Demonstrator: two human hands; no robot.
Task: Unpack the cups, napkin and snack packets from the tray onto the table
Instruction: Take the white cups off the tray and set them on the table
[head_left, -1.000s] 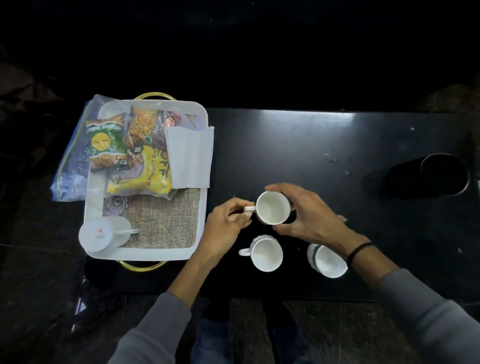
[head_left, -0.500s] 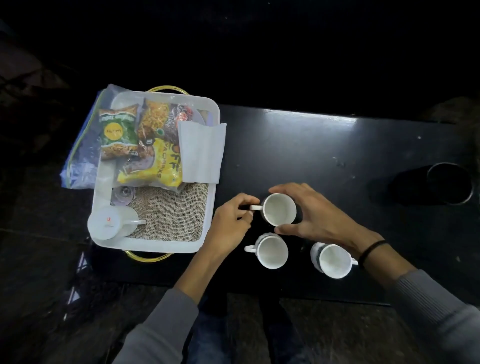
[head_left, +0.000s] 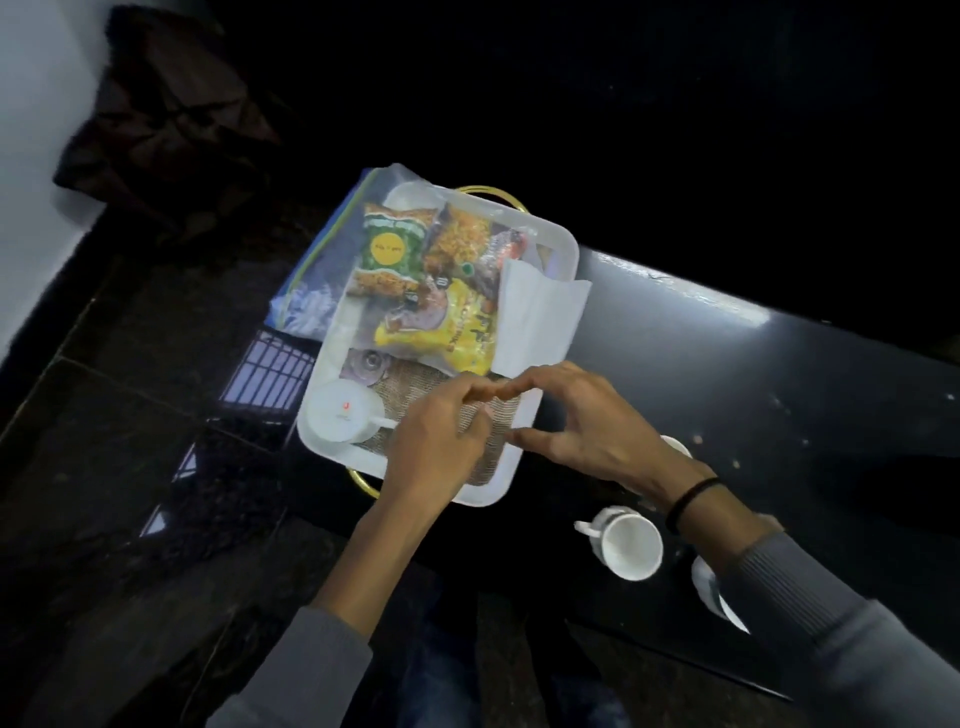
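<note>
A white tray (head_left: 563, 244) sits on the left end of the black table (head_left: 737, 374). In it lie a green snack packet (head_left: 392, 249), an orange one (head_left: 462, 236) and a yellow one (head_left: 447, 327). A white napkin (head_left: 540, 317) rests over its right rim. An upturned white cup (head_left: 340, 415) stands at the tray's near left corner, on a burlap mat (head_left: 415, 384). My left hand (head_left: 436, 447) and right hand (head_left: 582, 421) hover over the mat, fingertips almost meeting, holding nothing. On the table, one white cup (head_left: 631, 545) stands in plain view; two others (head_left: 675, 446) (head_left: 709, 587) peek from behind my right arm.
A clear plastic bag with a blue edge (head_left: 311, 280) hangs off the tray's left side. Gold handles (head_left: 488, 191) stick out at the tray's far and near ends. Dark cloth (head_left: 166, 130) lies on the floor at the upper left. The table's near edge runs just below the cups.
Both hands have let go of the cup on the table and moved left over the tray. The view has swung left and tilted.
</note>
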